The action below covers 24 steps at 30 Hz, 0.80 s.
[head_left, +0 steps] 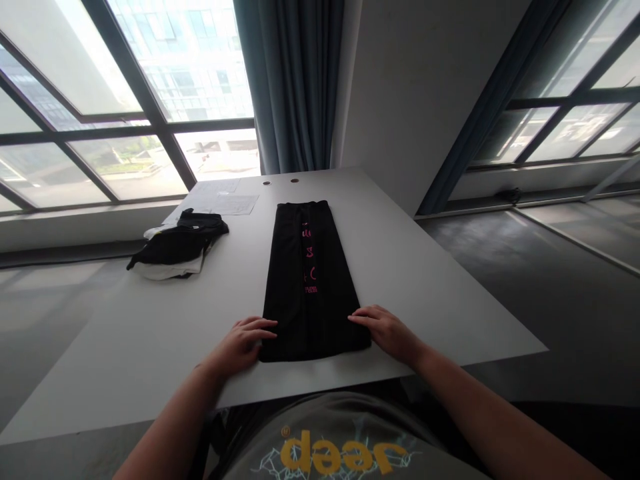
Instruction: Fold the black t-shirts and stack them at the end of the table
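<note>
A black shirt (325,280), folded lengthwise into a long strip, lies flat on the white table in front of me. Pink lettering, partly hidden by the folds, runs down its middle. At the strip's near left edge is my left hand (243,343), its fingertips over the cloth and its thumb hidden. My right hand (389,332) is at the near right edge, fingers and thumb together on the fabric. Both hands grip the shirt by these sides, close to its near end.
The white table (440,307) carries a heap of black and white clothes (180,247) on the left. Sheets of paper (233,203) lie behind the heap. Two cable holes sit near the far edge, before a blue curtain (295,87) and windows.
</note>
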{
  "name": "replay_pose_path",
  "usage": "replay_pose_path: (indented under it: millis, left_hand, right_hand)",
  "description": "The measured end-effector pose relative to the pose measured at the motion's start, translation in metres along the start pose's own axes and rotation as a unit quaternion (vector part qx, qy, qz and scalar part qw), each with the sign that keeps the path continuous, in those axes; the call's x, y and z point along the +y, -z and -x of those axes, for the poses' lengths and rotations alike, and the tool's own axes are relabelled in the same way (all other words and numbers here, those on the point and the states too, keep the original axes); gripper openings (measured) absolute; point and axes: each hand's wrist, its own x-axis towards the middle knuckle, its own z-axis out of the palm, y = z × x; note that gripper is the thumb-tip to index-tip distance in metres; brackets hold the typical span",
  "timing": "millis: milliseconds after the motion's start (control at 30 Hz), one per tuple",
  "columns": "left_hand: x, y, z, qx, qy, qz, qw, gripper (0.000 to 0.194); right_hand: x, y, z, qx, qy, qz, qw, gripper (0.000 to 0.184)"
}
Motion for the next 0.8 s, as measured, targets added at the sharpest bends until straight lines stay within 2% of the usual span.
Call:
replay_pose_path:
  millis: [100,167,367,533,600,700,800]
  left_hand:
    - [-0.006,0.001,-0.002,-0.028,-0.011,0.011,0.999,0.059]
    - [-0.01,-0.003,-0.004,-0.027,-0.014,0.008,1.0,0.059]
    - [-0.016,-0.022,-0.01,0.059,0.038,-0.05,0.996,0.045]
    - [-0.011,-0.024,-0.015,0.126,0.089,-0.13,0.979,0.064]
    - [-0.009,-0.021,-0.017,0.12,0.056,-0.127,0.983,0.065]
    - [-0.008,-0.019,-0.016,0.07,-0.048,-0.086,0.993,0.057]
    - [-0.003,-0.021,-0.013,0.061,-0.104,-0.047,0.992,0.05]
  right_hand:
    - [0.004,-0.001,-0.004,-0.015,-0.001,0.005,1.0,0.045]
    - [0.005,0.001,-0.004,-0.04,0.003,0.012,0.999,0.045]
    - [0.002,0.004,-0.003,-0.079,0.038,0.01,0.996,0.046]
    - [-0.002,-0.004,-0.01,-0.04,0.043,-0.042,0.997,0.035]
    - [-0.004,-0.009,-0.016,-0.008,0.039,-0.074,0.996,0.031]
    - [-0.006,-0.012,-0.022,0.029,0.029,-0.126,0.991,0.03]
    - [-0.007,-0.009,-0.021,0.012,0.021,-0.169,0.985,0.032]
